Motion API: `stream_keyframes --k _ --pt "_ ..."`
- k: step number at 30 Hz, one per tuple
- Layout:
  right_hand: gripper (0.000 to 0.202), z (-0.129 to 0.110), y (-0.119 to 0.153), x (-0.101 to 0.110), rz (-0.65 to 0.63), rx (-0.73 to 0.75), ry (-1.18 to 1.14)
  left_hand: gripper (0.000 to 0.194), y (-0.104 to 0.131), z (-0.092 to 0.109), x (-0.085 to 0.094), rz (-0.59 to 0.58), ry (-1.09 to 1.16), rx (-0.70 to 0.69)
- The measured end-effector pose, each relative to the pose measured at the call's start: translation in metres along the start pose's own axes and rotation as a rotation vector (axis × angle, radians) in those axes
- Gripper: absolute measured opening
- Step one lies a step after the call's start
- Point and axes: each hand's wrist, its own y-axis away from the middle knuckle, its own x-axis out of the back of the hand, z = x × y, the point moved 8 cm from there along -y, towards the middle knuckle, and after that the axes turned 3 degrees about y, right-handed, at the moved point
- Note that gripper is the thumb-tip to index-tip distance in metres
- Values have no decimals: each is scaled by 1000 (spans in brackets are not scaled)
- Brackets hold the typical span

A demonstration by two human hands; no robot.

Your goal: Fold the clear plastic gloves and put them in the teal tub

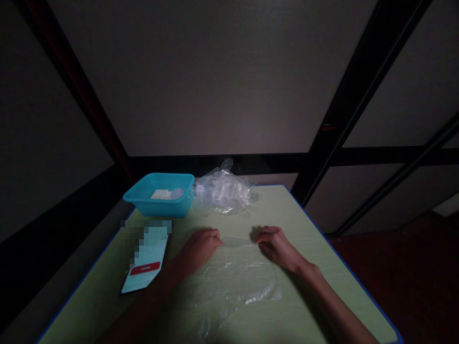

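A thin clear plastic bag (pixel 244 282) lies spread over the pale green table (pixel 297 210), its far edge stretched between my hands. My left hand (pixel 203 246) pinches the left end of that edge. At the right end, the fingers of my right hand (pixel 274 243) are closed on the same edge. Beyond my hands, a crumpled clear bag with whitish contents (pixel 225 191) rests at the back of the table.
A turquoise basket (pixel 165 208) holding white items (pixel 163 194) stands at the back left. Nearer, a phone with a lit screen (pixel 148 258) lies left of my left forearm. Panelled walls (pixel 215 95) rise behind the table.
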Motion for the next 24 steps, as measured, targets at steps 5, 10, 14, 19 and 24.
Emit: stream_keyframes --k 5,10,14,19,24 --pt "31 -2 7 1 -31 -12 38 28 11 -5 -9 -8 -56 24" --pt "40 -8 17 9 -78 -86 122 37 30 -3 -6 -21 -64 19" --pt "52 -33 15 6 -87 -132 165 52 29 17 -3 24 -7 2" --pt "54 -63 7 -24 -189 -113 193 57 10 38 -28 31 -29 -29" --pt "53 -54 14 -42 -260 -148 199 59 9 35 -47 20 -85 -58"
